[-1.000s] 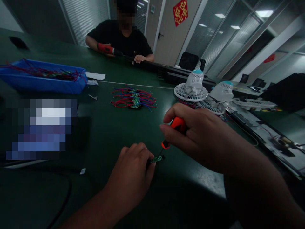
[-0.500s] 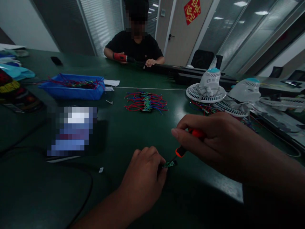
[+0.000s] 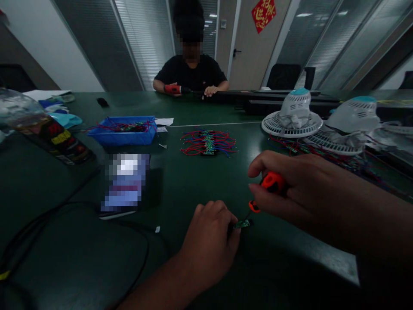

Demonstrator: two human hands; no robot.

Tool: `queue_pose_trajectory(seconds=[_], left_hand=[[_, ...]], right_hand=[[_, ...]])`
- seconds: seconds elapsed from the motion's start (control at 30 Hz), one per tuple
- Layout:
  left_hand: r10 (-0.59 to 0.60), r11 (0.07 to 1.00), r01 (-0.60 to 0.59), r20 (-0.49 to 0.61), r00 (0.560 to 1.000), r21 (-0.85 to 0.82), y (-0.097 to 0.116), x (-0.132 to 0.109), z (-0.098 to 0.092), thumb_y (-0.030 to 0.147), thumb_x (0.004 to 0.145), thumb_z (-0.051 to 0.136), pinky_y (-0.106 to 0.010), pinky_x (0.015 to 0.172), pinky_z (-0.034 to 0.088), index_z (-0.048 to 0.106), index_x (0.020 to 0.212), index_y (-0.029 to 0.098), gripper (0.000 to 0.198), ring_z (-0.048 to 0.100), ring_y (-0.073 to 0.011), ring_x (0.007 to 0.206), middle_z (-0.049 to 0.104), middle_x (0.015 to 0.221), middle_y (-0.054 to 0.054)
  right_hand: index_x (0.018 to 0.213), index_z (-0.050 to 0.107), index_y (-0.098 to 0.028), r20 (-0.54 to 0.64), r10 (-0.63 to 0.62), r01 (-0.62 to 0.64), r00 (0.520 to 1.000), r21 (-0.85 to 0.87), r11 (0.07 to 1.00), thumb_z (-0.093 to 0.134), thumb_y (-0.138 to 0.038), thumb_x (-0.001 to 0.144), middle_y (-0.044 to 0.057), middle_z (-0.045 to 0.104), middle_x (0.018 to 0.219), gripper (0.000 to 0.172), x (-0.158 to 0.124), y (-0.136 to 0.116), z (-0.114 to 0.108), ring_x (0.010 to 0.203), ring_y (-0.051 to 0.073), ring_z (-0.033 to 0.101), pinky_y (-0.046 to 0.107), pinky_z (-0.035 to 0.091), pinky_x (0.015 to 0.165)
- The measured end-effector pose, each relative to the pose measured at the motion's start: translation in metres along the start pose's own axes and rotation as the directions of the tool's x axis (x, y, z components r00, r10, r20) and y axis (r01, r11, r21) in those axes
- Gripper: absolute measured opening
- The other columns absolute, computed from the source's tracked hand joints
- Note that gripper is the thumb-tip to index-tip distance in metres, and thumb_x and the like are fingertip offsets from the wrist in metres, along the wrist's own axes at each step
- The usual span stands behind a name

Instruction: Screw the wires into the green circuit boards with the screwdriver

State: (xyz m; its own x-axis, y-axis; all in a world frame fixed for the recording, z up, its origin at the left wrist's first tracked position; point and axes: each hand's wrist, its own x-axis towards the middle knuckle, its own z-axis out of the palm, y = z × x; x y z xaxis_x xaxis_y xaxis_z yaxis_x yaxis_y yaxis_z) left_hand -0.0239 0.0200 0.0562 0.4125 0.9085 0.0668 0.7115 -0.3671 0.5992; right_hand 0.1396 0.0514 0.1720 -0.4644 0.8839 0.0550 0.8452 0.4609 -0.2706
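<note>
Low over the green table, my left hand (image 3: 211,241) is closed on a small green circuit board (image 3: 242,224), pinching its left end between thumb and fingers. My right hand (image 3: 290,189) is closed round the orange and black handle of a screwdriver (image 3: 274,182), its thumb and forefinger at the side of the grip. The thin shaft slants down and left, and its tip meets the board or is just above it; I cannot tell which. Beyond my hands lies a row of several wired circuit boards (image 3: 209,144) with red and blue leads.
A blue tray (image 3: 124,137) of wired boards stands at left, behind a phone (image 3: 124,185). A bottle (image 3: 54,133) and black cables (image 3: 48,211) lie farther left. White fan-like housings (image 3: 292,125) stand at right. Across the table, a person holds a red power tool (image 3: 172,89).
The view has shifted, so most things appear farther right. My right hand's grip has changed: thumb and forefinger are farther apart and more handle shows. My left hand keeps hold of the board.
</note>
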Motion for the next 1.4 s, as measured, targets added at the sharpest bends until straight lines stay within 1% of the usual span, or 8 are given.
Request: queue_pose_trajectory(seconds=[0.1, 0.27, 0.6, 0.83, 1.0, 1.13, 1.3, 1.4], left_hand=[[-0.003, 1.0, 0.003, 0.001, 1.0, 0.003, 0.0, -0.001, 0.0, 0.013, 0.08, 0.06, -0.038, 0.075, 0.038, 0.062, 0.084, 0.019, 0.008, 0.055, -0.0214, 0.084, 0.06, 0.087, -0.002], [0.004, 1.0, -0.004, -0.016, 1.0, 0.013, 0.0, -0.001, 0.001, 0.013, 0.079, 0.06, -0.038, 0.075, 0.037, 0.061, 0.083, 0.019, 0.007, 0.054, -0.0212, 0.084, 0.06, 0.087, -0.002], [0.007, 1.0, -0.007, -0.014, 1.0, 0.011, -0.001, -0.001, 0.002, 0.012, 0.079, 0.06, -0.038, 0.073, 0.037, 0.061, 0.085, 0.019, 0.009, 0.054, -0.0213, 0.082, 0.059, 0.085, -0.001], [0.004, 1.0, -0.004, -0.015, 1.0, 0.003, -0.001, -0.001, 0.003, 0.012, 0.079, 0.061, -0.038, 0.074, 0.037, 0.061, 0.085, 0.019, 0.01, 0.055, -0.0212, 0.082, 0.06, 0.086, -0.002], [0.005, 1.0, -0.005, -0.019, 1.0, -0.009, 0.0, -0.001, 0.002, 0.011, 0.078, 0.06, -0.038, 0.073, 0.037, 0.061, 0.085, 0.019, 0.01, 0.054, -0.021, 0.082, 0.06, 0.086, -0.002], [-0.003, 1.0, 0.003, -0.013, 1.0, -0.007, 0.001, -0.001, 0.0, 0.012, 0.078, 0.061, -0.037, 0.073, 0.037, 0.061, 0.085, 0.019, 0.01, 0.054, -0.0205, 0.082, 0.059, 0.086, -0.001], [-0.008, 1.0, 0.008, -0.017, 1.0, 0.008, 0.001, -0.003, 0.0, 0.013, 0.078, 0.061, -0.038, 0.074, 0.037, 0.06, 0.085, 0.02, 0.009, 0.053, -0.0209, 0.084, 0.059, 0.088, -0.001], [-0.005, 1.0, 0.005, -0.027, 1.0, 0.004, 0.001, -0.002, 0.001, 0.015, 0.079, 0.061, -0.037, 0.074, 0.037, 0.06, 0.085, 0.02, 0.008, 0.053, -0.0203, 0.083, 0.059, 0.087, -0.001]], right_hand=[[0.082, 0.054, -0.023, 0.031, -0.021, 0.023, 0.999, -0.047, 0.999, 0.045, -0.045, 0.087, -0.002, 0.055, 0.06, 0.025, 0.0, -0.003, -0.002, 0.049, 0.013, 0.048, 0.027, 0.028, 0.046], [0.065, 0.05, -0.024, -0.033, -0.041, 0.039, 0.999, -0.062, 0.997, 0.031, -0.064, 0.087, -0.002, 0.043, 0.048, 0.05, 0.001, -0.002, 0.0, 0.042, 0.012, 0.035, 0.027, 0.021, 0.043], [0.087, 0.056, -0.024, -0.066, -0.021, 0.011, 0.998, -0.146, 0.989, 0.044, -0.044, 0.087, -0.003, 0.051, 0.051, 0.023, 0.003, 0.004, 0.005, 0.041, 0.013, 0.043, 0.027, 0.026, 0.044], [0.09, 0.052, -0.025, -0.072, -0.048, 0.04, 0.996, -0.11, 0.993, 0.047, -0.042, 0.086, -0.001, 0.059, 0.064, 0.018, -0.002, 0.006, 0.005, 0.052, 0.016, 0.053, 0.029, 0.032, 0.048], [0.089, 0.051, -0.024, -0.051, -0.024, 0.021, 0.998, -0.055, 0.998, 0.046, -0.043, 0.086, -0.001, 0.059, 0.065, 0.02, -0.003, 0.007, 0.006, 0.053, 0.016, 0.055, 0.029, 0.036, 0.051], [0.083, 0.05, -0.024, -0.059, -0.059, 0.054, 0.996, -0.082, 0.995, 0.044, -0.042, 0.085, 0.0, 0.057, 0.062, 0.02, -0.004, 0.005, 0.005, 0.049, 0.015, 0.051, 0.029, 0.03, 0.046], [0.077, 0.05, -0.025, -0.091, -0.06, 0.047, 0.994, -0.135, 0.99, 0.031, -0.062, 0.087, -0.001, 0.05, 0.051, 0.043, 0.0, 0.0, 0.005, 0.042, 0.015, 0.043, 0.028, 0.024, 0.043], [0.073, 0.053, -0.025, -0.094, -0.041, 0.028, 0.995, -0.136, 0.99, 0.026, -0.065, 0.088, -0.001, 0.049, 0.049, 0.05, 0.003, 0.002, 0.005, 0.04, 0.015, 0.042, 0.028, 0.025, 0.044]])
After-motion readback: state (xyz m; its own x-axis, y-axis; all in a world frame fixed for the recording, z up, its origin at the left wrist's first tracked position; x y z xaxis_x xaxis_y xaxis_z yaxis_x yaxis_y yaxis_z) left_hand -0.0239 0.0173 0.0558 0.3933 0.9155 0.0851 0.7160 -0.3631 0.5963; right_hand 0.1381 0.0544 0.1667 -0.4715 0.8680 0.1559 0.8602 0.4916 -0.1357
